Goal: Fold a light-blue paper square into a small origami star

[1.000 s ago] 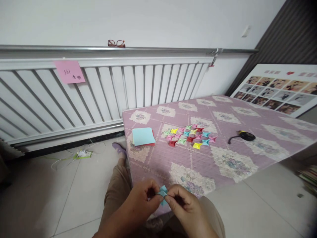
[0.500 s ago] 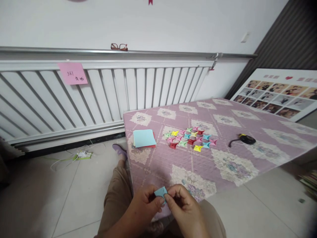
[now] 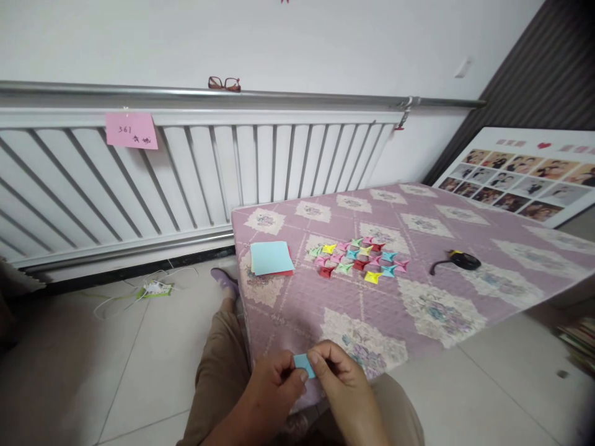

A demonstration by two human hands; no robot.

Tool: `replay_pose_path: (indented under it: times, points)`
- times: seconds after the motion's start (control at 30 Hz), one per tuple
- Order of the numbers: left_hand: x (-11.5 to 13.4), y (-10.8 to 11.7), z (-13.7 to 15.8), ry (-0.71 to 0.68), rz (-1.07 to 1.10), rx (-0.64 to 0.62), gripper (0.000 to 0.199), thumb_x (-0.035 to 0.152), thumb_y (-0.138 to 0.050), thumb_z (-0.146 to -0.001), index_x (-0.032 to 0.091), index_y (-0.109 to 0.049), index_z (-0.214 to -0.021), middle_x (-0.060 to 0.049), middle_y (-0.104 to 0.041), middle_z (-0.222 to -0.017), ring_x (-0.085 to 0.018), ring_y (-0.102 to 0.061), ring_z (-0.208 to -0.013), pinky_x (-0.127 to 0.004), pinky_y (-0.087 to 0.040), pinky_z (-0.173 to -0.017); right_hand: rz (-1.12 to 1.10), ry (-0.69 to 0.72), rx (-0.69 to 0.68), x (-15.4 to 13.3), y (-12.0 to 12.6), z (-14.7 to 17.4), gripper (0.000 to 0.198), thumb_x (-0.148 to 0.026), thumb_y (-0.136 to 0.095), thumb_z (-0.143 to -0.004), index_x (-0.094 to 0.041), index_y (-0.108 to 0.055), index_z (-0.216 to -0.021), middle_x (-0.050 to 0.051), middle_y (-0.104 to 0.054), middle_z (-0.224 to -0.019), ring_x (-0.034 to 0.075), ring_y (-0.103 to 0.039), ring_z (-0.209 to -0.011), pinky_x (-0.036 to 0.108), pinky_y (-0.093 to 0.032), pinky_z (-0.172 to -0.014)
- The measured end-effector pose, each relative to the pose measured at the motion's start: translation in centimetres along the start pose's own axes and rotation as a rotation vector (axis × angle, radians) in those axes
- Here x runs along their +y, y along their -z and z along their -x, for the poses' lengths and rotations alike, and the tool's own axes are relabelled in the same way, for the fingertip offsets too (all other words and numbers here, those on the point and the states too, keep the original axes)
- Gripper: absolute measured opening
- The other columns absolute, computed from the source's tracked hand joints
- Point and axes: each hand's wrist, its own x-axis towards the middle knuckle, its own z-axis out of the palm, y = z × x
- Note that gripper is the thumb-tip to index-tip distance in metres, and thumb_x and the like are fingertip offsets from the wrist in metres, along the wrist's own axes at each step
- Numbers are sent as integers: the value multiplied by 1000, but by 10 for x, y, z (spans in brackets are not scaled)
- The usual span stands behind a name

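Both hands, left (image 3: 272,387) and right (image 3: 341,381), pinch 1 blue folded paper (image 3: 304,365) (long axis left-right).

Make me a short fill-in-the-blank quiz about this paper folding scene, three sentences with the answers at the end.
1. Both the left hand and the right hand pinch a small folded piece of paper whose colour is ____.
2. The folded paper stars lie in a cluster on the purple quilted ____.
3. A pair of glasses rests on the metal rail above the white ____.

Missing words: blue; table cover; radiator
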Motion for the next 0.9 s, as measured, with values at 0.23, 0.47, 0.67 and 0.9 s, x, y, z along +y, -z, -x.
replay_pose_path:
  times: [0.23,0.47,0.67,0.9]
  points:
    - [-7,-4,-2,49,81,-27,22,34,-49,-78,18,-50,-63,1,-51,-58,-13,-46,-55,-25,-34,-56,-188,-134,37,14,-8,-1,38,-54,-61,-77,-20,-52,-64,-5,-49,-54,12,-44,-52,23,-37,-52]
    - [-26,-7,-6,101,145,-17,23,35,-55,-77,17,-54,-64,1,-53,-59,-11,-45,-53,-24,-34,-54,-87,-97,75,17,-4,-4,39,-55,-65,-73,-18,-56,-63,-3,-52,-58,12,-45,-58,24,-38,-57]
    - [-20,-8,-2,41,84,33,25,32,-52,-76,18,-45,-57,4,-45,-54,-11,-41,-55,-24,-31,-56,-302,-207,87,29,-10,-2,41,-56,-67,-71,-19,-52,-62,-5,-48,-56,10,-40,-53,22,-33,-52]
    - [-28,-13,-4,84,69,78,22,34,-48,-77,19,-47,-61,4,-46,-53,-11,-41,-53,-24,-33,-55,-283,-241,5,40,-7,2,38,-54,-69,-70,-19,-54,-65,-5,-47,-56,10,-38,-54,22,-32,-54]
